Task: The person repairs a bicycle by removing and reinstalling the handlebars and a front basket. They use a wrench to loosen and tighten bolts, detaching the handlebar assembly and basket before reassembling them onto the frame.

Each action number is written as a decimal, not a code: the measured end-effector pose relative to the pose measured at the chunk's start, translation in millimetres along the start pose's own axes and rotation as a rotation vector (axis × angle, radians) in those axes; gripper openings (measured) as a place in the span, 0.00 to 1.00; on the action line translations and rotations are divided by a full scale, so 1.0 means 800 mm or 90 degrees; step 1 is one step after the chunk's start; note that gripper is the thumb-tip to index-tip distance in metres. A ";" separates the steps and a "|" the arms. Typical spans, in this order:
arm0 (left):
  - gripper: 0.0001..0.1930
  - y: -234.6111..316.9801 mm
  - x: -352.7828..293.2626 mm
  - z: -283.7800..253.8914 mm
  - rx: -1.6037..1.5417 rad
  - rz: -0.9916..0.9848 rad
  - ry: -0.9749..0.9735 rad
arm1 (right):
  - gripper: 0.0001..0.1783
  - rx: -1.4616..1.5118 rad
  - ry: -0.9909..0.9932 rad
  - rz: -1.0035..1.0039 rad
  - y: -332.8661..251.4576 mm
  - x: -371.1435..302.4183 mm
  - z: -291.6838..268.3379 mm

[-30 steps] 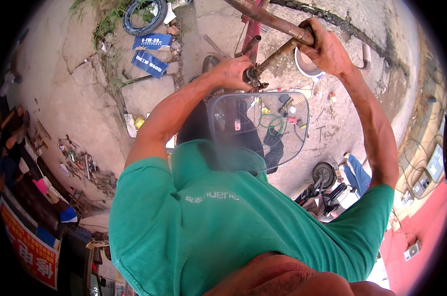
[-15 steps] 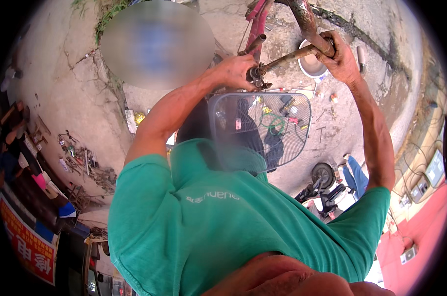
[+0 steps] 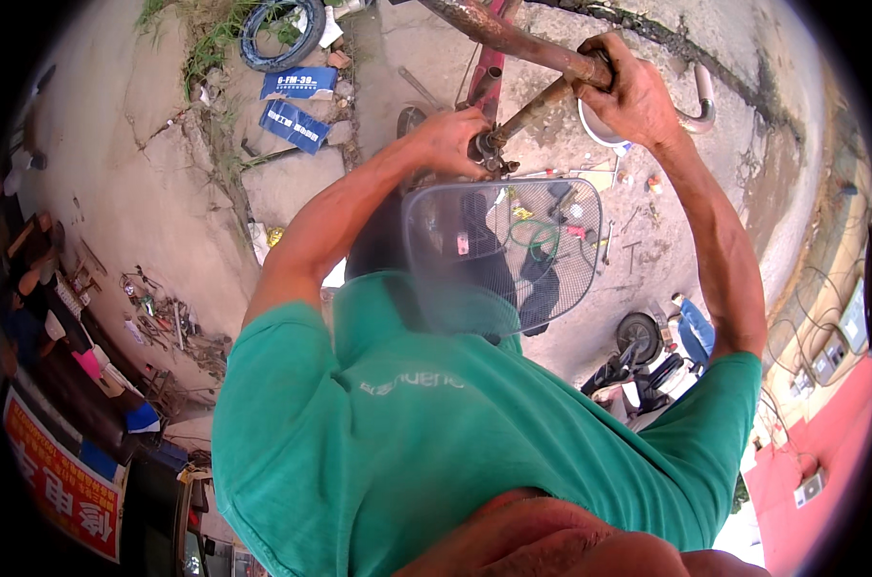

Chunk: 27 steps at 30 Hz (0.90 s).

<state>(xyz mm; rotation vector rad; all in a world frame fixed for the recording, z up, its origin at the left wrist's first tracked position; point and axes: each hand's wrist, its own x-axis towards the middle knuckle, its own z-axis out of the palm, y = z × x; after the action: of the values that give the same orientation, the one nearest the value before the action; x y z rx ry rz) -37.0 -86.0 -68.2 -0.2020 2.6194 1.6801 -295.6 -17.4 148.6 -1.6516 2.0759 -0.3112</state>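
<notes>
My right hand (image 3: pixel 630 94) is closed around a rusty bent handlebar (image 3: pixel 513 37), where it meets a rusty stem tube (image 3: pixel 537 108). The bar's grey curved end (image 3: pixel 707 96) shows beyond that hand. My left hand (image 3: pixel 450 142) closes round the metal collar (image 3: pixel 486 147) at the stem's lower end; some of its fingers are hidden. Next to it a short open pipe (image 3: pixel 487 85) sticks up by a pink bicycle frame (image 3: pixel 494 48). Just below my left hand is a grey mesh basket (image 3: pixel 503 255), in front of my chest.
A white bucket (image 3: pixel 595 130) stands behind my right hand. Tools and a green cord (image 3: pixel 535 236) lie on the concrete, seen through the mesh. Far left are a tyre (image 3: pixel 282 34) and blue cardboard (image 3: pixel 297 125). A wheeled vehicle (image 3: pixel 638 337) stands by my right elbow.
The handlebar has turned, its far part swinging left and its grey end swinging nearer. My right hand has moved slightly left and up with it. My left hand has stayed at the collar.
</notes>
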 end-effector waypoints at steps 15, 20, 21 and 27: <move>0.36 0.043 -0.007 -0.006 0.042 -0.101 -0.006 | 0.26 -0.029 0.084 -0.005 0.015 -0.017 0.017; 0.34 0.036 0.002 -0.013 0.042 -0.068 -0.014 | 0.27 -0.034 0.061 -0.045 0.000 -0.029 0.006; 0.33 0.037 0.003 -0.015 0.042 -0.074 -0.024 | 0.28 -0.030 0.059 -0.054 0.000 -0.033 0.003; 0.33 0.030 0.017 -0.019 -0.012 -0.010 0.018 | 0.32 0.022 0.067 -0.107 0.016 -0.044 0.000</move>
<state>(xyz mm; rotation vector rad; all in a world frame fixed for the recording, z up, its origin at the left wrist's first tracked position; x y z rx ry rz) -52.3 -91.4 -41.5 -0.2477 2.6166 1.7098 -300.4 19.6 150.6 -1.8287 1.9981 -0.4962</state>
